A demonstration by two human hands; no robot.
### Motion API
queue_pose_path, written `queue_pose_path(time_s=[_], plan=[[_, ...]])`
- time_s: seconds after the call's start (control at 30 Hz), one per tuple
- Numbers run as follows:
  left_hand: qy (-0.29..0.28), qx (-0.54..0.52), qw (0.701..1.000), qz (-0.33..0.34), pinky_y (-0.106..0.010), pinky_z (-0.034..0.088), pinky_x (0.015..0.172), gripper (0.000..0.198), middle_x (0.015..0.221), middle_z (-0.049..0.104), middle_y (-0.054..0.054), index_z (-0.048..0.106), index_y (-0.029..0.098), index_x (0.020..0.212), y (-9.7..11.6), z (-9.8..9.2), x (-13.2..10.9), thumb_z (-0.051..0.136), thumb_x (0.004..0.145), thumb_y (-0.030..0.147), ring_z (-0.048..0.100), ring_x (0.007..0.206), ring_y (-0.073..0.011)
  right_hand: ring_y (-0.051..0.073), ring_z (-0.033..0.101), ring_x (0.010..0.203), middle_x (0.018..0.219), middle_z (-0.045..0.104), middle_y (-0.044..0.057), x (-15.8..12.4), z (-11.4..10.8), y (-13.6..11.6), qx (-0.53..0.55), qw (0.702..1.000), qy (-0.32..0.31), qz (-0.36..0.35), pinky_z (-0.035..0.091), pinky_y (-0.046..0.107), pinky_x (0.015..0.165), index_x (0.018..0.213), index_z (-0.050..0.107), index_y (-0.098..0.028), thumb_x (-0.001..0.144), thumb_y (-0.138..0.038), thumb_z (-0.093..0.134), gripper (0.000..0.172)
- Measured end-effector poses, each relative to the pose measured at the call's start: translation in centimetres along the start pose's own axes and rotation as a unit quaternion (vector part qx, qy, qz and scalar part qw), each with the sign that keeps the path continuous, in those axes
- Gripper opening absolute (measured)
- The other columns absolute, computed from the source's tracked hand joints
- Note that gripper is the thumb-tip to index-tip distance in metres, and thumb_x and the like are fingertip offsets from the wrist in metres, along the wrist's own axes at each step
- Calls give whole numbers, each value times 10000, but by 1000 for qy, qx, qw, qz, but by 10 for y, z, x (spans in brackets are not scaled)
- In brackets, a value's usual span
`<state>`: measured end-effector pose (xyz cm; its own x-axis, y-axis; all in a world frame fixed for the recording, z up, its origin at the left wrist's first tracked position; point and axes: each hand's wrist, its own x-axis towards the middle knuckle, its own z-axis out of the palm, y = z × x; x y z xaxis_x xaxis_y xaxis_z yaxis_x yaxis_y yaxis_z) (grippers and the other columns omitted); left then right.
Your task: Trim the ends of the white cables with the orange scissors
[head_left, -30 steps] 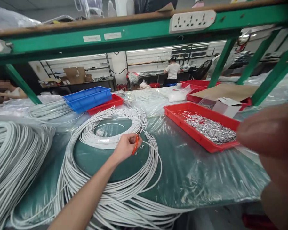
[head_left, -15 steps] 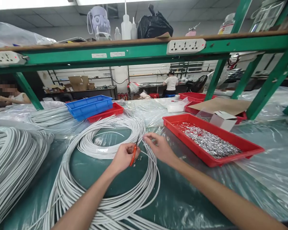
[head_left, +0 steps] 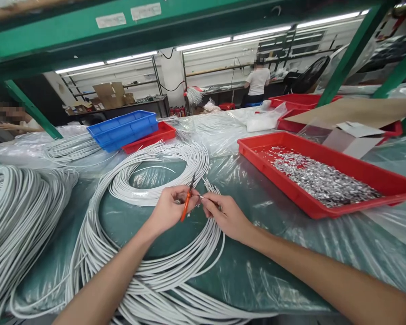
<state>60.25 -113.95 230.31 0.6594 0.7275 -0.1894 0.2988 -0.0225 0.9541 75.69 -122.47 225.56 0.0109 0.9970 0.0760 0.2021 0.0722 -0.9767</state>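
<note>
My left hand (head_left: 169,208) is closed around small orange-handled scissors (head_left: 186,205), their dark blades pointing up and away. My right hand (head_left: 225,215) pinches the end of a thin white cable (head_left: 203,197) and holds it against the scissors. Both hands hover over a large coil of white cable (head_left: 145,266) lying on the green, plastic-covered table (head_left: 264,266). A red tray (head_left: 311,207) filled with small shiny metal pieces (head_left: 321,180) sits to the right of my right hand.
Another thick cable bundle (head_left: 16,216) lies at the left. A blue tray (head_left: 123,130) is stacked on a red one (head_left: 155,137) at the back. A small white box (head_left: 350,137) and cardboard sit behind the tray. Green shelf posts (head_left: 352,49) rise at right. People work in the background.
My right hand came in from the near right edge to the cable end beside the scissors. The left hand stayed put with the scissors. The view tilted down.
</note>
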Motion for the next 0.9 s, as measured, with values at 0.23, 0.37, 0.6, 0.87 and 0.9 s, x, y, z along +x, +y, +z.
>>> queue_pose_path(time_s=[0.23,0.37,0.6,0.87,0.9], plan=[[6,-30,999,-16,-176,311,468,220,546,487,45,631,128,733,3,4,-2,702,767,334,378,487,-57,111,468,536,569,551,-8,-5,1,-10,27,999,-6,21,345,240,565,654,537,-168,1001,-358,393,421],[6,-50,999,-19,-171,314,477,202,553,513,46,629,127,738,4,5,-2,754,702,282,394,496,-54,119,490,544,565,556,-4,-5,1,-10,39,999,-15,27,350,247,568,640,533,-170,997,-366,399,428],[11,9,1000,-9,-179,337,505,98,565,514,41,632,130,743,5,3,-4,683,734,213,399,520,-63,113,468,531,548,538,-9,-5,-2,-13,32,999,-24,32,348,250,570,620,509,-169,988,-351,410,423],[-2,14,1000,-7,-191,360,519,157,590,529,28,617,143,742,5,3,-5,713,718,265,441,545,-85,110,467,544,567,528,-2,-3,-3,-15,86,996,-26,23,349,246,559,633,521,-160,982,-384,431,424],[-8,14,1000,-4,-193,362,523,162,594,529,26,613,144,735,5,3,-5,709,727,274,446,548,-87,110,463,541,566,523,-3,-3,-3,-14,102,994,-26,25,350,247,554,647,528,-159,981,-399,432,422]])
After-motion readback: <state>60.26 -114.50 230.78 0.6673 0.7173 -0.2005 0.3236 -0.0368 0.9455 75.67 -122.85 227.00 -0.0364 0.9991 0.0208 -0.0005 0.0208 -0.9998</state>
